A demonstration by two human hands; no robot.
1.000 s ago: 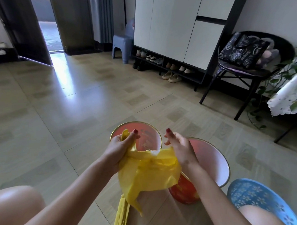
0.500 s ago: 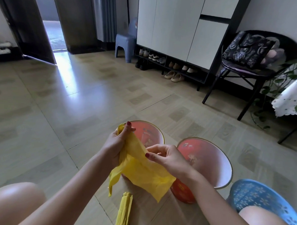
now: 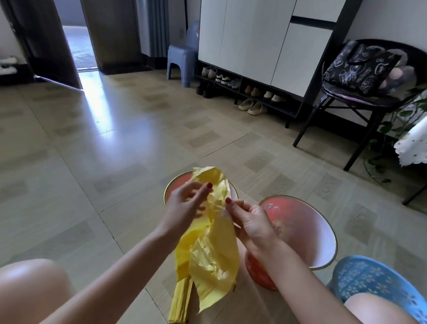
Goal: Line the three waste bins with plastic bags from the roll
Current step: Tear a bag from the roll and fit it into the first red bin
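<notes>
A yellow plastic bag [image 3: 210, 257] hangs crumpled between my hands, above the floor. My left hand [image 3: 184, 207] pinches its upper edge with thumb and fingertips. My right hand [image 3: 250, 224] pinches the same edge just to the right. Behind the bag stands a red bin [image 3: 176, 184] with a gold rim, mostly hidden. A second red bin [image 3: 305, 229] with a pale inside stands to the right of my right hand. A blue perforated bin [image 3: 371, 281] shows at the lower right. The flat yellow roll of bags [image 3: 179, 305] lies on the floor below the hanging bag.
My bare knees fill both lower corners. Tiled floor [image 3: 85, 156] stretches ahead to an open door [image 3: 73, 45]. A shoe cabinet [image 3: 257, 41] and a blue stool [image 3: 181, 60] stand at the back; a black chair [image 3: 372, 78] with a bag and a potted plant [image 3: 417, 109] stand on the right.
My hands have come closer together at the bag's top edge. The bag now hangs longer and narrower, its top raised in front of the left red bin.
</notes>
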